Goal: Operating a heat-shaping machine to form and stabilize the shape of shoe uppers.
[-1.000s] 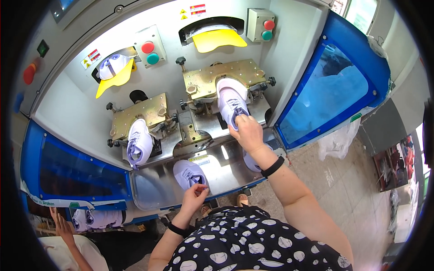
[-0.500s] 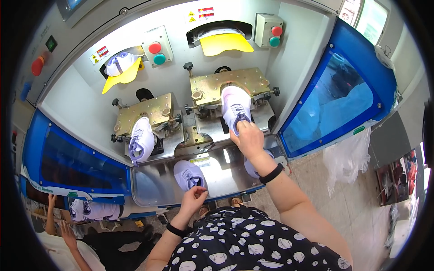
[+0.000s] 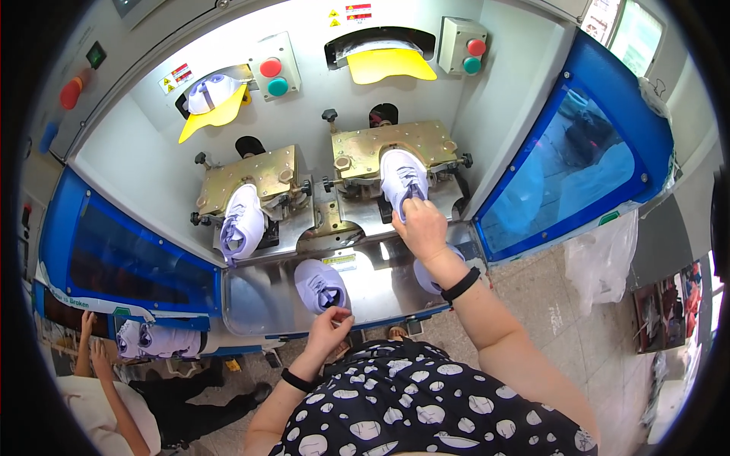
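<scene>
The right hand (image 3: 420,226) reaches forward with its fingers curled over the heel end of a pale lilac lace-up sneaker (image 3: 403,178) — grasping it, as far as the view tells, with the knuckles covering the back of the shoe. That sneaker sits toe away from the person on the right brass-coloured metal clamp fixture (image 3: 380,148) inside the machine bay. A black band rings the right wrist.

The left hand (image 3: 328,328) is lower and nearer the body, its fingertips pinched on the near edge of a second pale lilac sneaker (image 3: 320,283), which lies on the shiny steel shelf (image 3: 258,300) at the front of the machine. A rounded pale shoe toe (image 3: 426,275) shows on the same shelf just below the right wrist, mostly hidden by the forearm.

To the left, a third lilac sneaker (image 3: 242,223) rests tilted on the left brass-coloured clamp fixture (image 3: 251,175). Above the fixtures hang two yellow hoods (image 3: 391,67), each beside a grey box with red and green push buttons (image 3: 272,76). Blue-framed transparent guard panels (image 3: 566,163) flank the bay on both sides.

At the lower left another person's hands (image 3: 93,334) — apart from the wearer's own — are near a pair of pale sneakers (image 3: 148,340).
</scene>
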{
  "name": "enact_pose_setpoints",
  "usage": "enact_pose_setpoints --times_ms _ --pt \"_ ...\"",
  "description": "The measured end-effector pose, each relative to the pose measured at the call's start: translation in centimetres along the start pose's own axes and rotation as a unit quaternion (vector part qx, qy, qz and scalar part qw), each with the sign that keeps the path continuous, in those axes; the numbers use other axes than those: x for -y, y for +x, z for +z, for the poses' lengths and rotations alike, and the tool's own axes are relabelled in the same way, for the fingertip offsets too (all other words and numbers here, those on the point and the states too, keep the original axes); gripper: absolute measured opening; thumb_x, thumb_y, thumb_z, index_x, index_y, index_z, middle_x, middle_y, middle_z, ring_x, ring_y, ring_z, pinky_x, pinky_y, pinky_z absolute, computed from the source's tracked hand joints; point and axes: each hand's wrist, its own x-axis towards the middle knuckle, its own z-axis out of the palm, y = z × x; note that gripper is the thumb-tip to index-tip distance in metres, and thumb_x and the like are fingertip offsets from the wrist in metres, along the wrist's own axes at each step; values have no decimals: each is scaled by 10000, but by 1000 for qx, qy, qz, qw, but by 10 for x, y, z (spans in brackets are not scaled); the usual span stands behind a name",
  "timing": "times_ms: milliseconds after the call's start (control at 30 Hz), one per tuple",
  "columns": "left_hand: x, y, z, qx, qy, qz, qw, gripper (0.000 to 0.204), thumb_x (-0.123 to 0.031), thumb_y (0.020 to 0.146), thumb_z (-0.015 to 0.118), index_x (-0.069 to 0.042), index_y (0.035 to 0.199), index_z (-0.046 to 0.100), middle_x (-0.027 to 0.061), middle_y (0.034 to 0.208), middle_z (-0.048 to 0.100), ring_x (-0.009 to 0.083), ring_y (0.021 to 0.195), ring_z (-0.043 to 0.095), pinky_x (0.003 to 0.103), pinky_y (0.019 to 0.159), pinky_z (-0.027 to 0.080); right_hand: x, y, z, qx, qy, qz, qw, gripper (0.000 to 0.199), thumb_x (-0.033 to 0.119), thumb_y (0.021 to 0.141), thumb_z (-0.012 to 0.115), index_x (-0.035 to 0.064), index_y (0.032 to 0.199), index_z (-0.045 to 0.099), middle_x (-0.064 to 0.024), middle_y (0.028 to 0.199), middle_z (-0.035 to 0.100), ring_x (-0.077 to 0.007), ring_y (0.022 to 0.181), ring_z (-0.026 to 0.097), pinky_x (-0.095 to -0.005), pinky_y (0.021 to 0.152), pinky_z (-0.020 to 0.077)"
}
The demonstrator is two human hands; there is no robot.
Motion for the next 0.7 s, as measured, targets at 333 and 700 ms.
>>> enact_pose_setpoints --times_ms 333,700 --pt "100 15 -34 -198 -107 -38 974 180 -183 823 681 -13 875 651 51 749 650 124 704 599 275 668 481 62 -43 -40 -84 91 -108 986 499 175 736 749 47 1181 562 -152 1156 545 -332 944 593 -366 747 511" --pt "73 -1 -67 -184 -178 -44 966 154 -149 837 675 -11 887 627 31 733 625 85 662 565 249 606 458 121 -124 57 307 276 -176 894 270 204 807 676 94 1036 586 -73 898 579 -300 799 610 -390 667 508"
